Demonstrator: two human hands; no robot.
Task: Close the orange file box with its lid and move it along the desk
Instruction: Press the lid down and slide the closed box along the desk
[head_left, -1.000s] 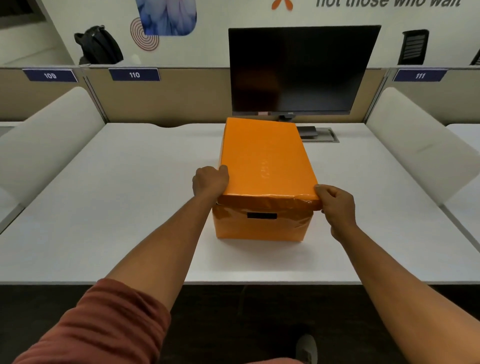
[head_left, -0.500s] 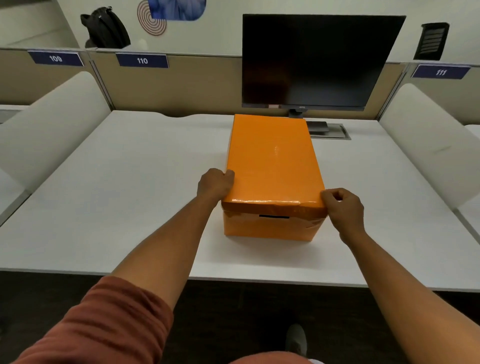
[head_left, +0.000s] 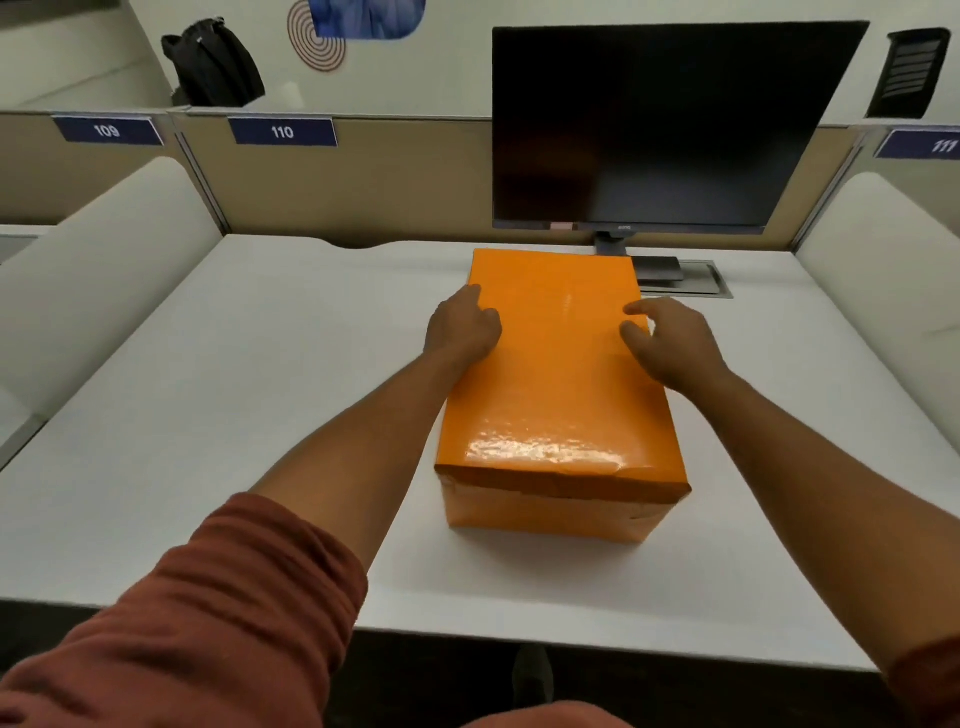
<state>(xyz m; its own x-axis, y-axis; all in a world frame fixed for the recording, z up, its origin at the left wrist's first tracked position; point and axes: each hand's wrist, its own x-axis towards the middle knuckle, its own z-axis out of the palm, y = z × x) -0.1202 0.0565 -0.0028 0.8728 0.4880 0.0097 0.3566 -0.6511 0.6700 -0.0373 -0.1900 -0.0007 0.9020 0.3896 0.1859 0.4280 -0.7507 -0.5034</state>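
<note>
The orange file box (head_left: 550, 514) stands lengthwise on the white desk (head_left: 249, 415), and its glossy orange lid (head_left: 558, 395) sits flat on top, covering it. My left hand (head_left: 462, 330) rests on the lid's far left edge, fingers curled down onto it. My right hand (head_left: 670, 345) lies over the lid's far right edge with its fingers spread apart. Neither hand wraps around the box. The box's front face shows below the lid's rim.
A dark monitor (head_left: 670, 130) stands just behind the box, its base by a grey cable hatch (head_left: 691, 278). Beige partitions labelled 109, 110 and 111 close the back. White side dividers (head_left: 98, 280) flank the desk. A black backpack (head_left: 213, 65) sits beyond the partition.
Both hands left the lid's near corners and slid forward to its far half. The right hand's fingers spread out. The box stays where it was.
</note>
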